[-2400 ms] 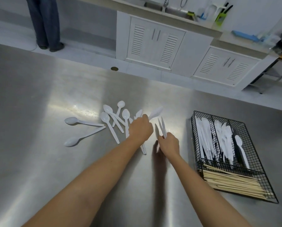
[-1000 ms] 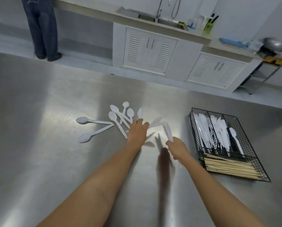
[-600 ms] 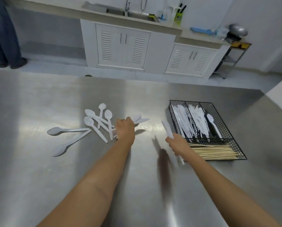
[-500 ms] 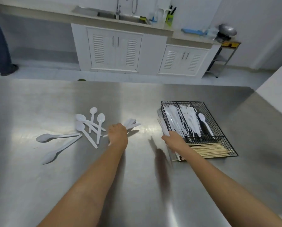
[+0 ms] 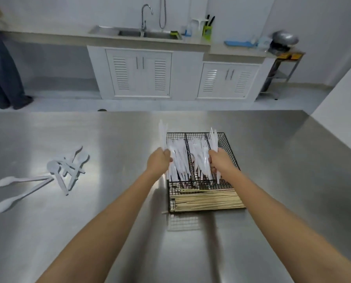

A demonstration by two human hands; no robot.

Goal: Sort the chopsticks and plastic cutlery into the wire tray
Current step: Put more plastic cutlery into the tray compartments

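Observation:
A black wire tray (image 5: pixel 230 145) lies on the steel table, white plastic cutlery in its far compartments and wooden chopsticks (image 5: pixel 207 200) across its near one. My left hand (image 5: pixel 158 161) is at the tray's left edge, shut on white plastic cutlery (image 5: pixel 162 132) that sticks up and away from me. My right hand (image 5: pixel 220 162) is over the tray's right side, shut on more white plastic cutlery (image 5: pixel 213 139); the pieces are too blurred to name. Several white plastic spoons (image 5: pixel 65 170) lie loose on the table at the left.
The steel table (image 5: pixel 89 231) ends just beyond the tray. White cabinets (image 5: pixel 142 74) with a sink (image 5: pixel 138 33) stand behind it. A person's legs (image 5: pixel 1 78) are at the far left. A white wall corner (image 5: pixel 344 103) rises on the right.
Both hands have left the spoon pile and moved right to the tray, each carrying white cutlery. The view has swung right, so the tray now sits at centre.

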